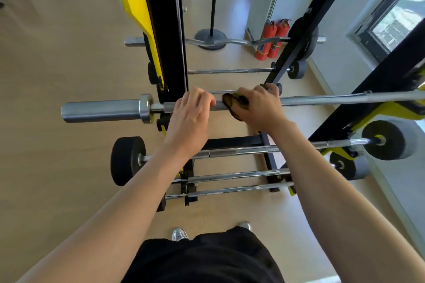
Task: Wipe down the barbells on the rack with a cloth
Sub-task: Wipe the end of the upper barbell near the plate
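The black-and-yellow rack [167, 53] carries several bars. The long barbell [322, 100] at hand level lies across it, with its bare sleeve [101, 111] sticking out past the left upright. Below it the lower barbells [241, 150] rest on their pegs, some with dark plates on their ends; they probably remain to be wiped.

The left hand [188, 117] sits on the shaft just inside the collar, its fingers [204, 99] curled over the top of the bar and holding it. The right hand [259, 108] is just beside it, its fingers [269, 89] closed round the shaft with the dark, yellow-edged cloth [232, 104] bunched between palm and steel.

The step looks like wiping this top shaft. To do it well, the left hand should keep the bar from rolling on its hooks. The right hand should wrap the cloth fully round the shaft and draw it in long strokes toward the far end, twisting so the underside and the knurling get cleaned. The sleeve and collar need their own pass.
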A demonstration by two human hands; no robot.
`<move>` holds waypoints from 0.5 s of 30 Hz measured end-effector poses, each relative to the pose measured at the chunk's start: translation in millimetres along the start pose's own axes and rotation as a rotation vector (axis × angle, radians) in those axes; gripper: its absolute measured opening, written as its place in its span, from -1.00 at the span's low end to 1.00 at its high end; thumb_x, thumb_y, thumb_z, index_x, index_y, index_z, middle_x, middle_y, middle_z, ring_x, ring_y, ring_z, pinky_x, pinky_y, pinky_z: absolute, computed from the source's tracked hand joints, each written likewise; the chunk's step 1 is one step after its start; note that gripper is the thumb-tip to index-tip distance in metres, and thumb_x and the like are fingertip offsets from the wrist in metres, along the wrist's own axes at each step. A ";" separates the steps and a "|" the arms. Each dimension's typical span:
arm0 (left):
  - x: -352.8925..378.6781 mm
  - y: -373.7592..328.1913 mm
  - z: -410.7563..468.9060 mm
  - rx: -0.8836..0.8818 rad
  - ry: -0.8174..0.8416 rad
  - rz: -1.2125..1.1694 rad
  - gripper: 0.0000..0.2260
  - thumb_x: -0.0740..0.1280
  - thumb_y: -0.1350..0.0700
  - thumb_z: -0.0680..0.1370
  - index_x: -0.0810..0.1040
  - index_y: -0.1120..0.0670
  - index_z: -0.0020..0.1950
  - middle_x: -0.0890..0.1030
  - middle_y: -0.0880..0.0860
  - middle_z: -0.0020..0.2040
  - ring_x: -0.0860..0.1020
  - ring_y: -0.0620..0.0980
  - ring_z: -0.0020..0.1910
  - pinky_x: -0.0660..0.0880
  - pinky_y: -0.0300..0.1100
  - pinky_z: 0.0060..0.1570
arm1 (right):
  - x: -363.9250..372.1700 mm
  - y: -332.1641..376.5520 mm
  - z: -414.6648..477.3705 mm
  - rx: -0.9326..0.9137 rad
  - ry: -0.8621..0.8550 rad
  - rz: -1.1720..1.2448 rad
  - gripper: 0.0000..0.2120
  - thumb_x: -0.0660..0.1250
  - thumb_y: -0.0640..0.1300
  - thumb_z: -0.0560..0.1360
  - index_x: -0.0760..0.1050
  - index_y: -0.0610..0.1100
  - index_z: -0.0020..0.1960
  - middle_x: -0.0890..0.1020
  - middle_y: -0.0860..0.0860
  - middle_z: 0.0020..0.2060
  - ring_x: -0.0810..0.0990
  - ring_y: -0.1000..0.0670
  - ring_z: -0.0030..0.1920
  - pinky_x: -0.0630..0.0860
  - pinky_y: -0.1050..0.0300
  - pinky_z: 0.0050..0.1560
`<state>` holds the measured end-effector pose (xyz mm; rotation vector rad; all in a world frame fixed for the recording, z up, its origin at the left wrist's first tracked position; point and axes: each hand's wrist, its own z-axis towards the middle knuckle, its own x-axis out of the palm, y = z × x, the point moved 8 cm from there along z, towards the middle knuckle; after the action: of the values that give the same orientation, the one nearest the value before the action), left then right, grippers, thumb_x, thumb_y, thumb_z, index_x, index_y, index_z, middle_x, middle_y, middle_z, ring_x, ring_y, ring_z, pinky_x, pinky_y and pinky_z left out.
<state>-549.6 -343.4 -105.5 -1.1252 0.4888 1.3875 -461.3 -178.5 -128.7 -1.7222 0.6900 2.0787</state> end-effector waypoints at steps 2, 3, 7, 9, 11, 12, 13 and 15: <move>7.6 -6.0 5.1 0.008 0.044 -0.008 -0.60 0.40 0.40 0.48 0.48 0.12 0.27 0.46 0.07 0.21 0.51 0.02 0.13 0.51 -0.02 0.23 | -4.0 -23.4 -1.6 0.036 -0.040 0.024 -0.46 -0.02 0.38 0.60 0.55 0.02 -0.04 0.53 0.04 -0.28 0.57 -0.11 -0.01 0.21 -0.28 0.47; 11.9 -9.3 8.0 0.007 0.065 -0.003 -0.58 0.41 0.39 0.48 0.47 0.12 0.29 0.46 0.07 0.23 0.51 0.02 0.15 0.52 -0.01 0.24 | -6.3 -30.9 -2.2 0.057 -0.062 0.026 -0.44 -0.01 0.36 0.59 0.59 0.00 -0.06 0.52 0.03 -0.30 0.57 -0.11 -0.01 0.20 -0.28 0.48; 33.0 -29.1 24.8 -0.045 0.099 -0.013 -0.54 0.40 0.37 0.50 0.45 0.11 0.36 0.47 0.05 0.28 0.51 0.04 0.24 0.49 -0.01 0.31 | -6.9 -33.7 -7.6 0.113 -0.098 0.057 -0.56 0.04 0.28 0.58 0.55 0.02 -0.14 0.48 0.06 -0.31 0.58 -0.11 0.01 0.14 -0.36 0.50; 45.6 -47.6 37.0 -0.077 0.085 -0.028 -0.55 0.38 0.36 0.51 0.46 0.10 0.37 0.49 0.05 0.28 0.51 0.06 0.26 0.48 -0.01 0.32 | -7.3 -39.4 -13.0 0.070 -0.110 0.063 -0.60 0.06 0.25 0.57 0.55 0.05 -0.11 0.51 0.11 -0.30 0.62 -0.09 0.03 0.14 -0.40 0.49; 59.8 -71.5 51.2 -0.097 0.070 -0.031 -0.57 0.38 0.33 0.53 0.47 0.08 0.37 0.51 0.04 0.28 0.51 0.05 0.27 0.47 -0.02 0.34 | -11.0 -66.6 -17.8 0.065 -0.094 0.068 -0.59 0.04 0.25 0.57 0.57 0.06 -0.10 0.58 0.12 -0.27 0.62 -0.07 0.07 0.09 -0.41 0.51; 67.8 -84.0 58.9 -0.104 0.065 -0.026 -0.58 0.39 0.31 0.54 0.47 0.08 0.37 0.52 0.04 0.28 0.51 0.04 0.28 0.46 -0.03 0.36 | -14.2 -88.3 -19.9 0.090 -0.086 0.074 -0.58 0.04 0.25 0.57 0.58 0.06 -0.10 0.61 0.10 -0.25 0.62 -0.06 0.10 0.04 -0.40 0.54; 76.4 -96.9 67.2 -0.103 0.057 -0.019 -0.60 0.39 0.29 0.55 0.47 0.08 0.37 0.52 0.04 0.29 0.51 0.03 0.29 0.44 -0.03 0.37 | -18.3 -114.2 -23.2 0.123 -0.091 0.075 -0.59 0.05 0.25 0.57 0.60 0.06 -0.10 0.62 0.09 -0.23 0.60 -0.05 0.12 0.01 -0.37 0.54; 95.4 -122.6 85.1 -0.085 0.041 -0.017 -0.64 0.38 0.27 0.57 0.49 0.09 0.35 0.55 0.04 0.27 0.53 0.03 0.28 0.44 -0.01 0.38 | -30.4 -168.9 -34.7 0.182 -0.135 0.068 -0.61 0.09 0.24 0.56 0.60 0.05 -0.11 0.63 0.08 -0.21 0.59 -0.05 0.17 0.00 -0.38 0.54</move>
<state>-445.6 -200.0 -107.3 -1.2261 0.4525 1.3833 -333.3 -58.9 -128.0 -1.4654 0.8766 2.0831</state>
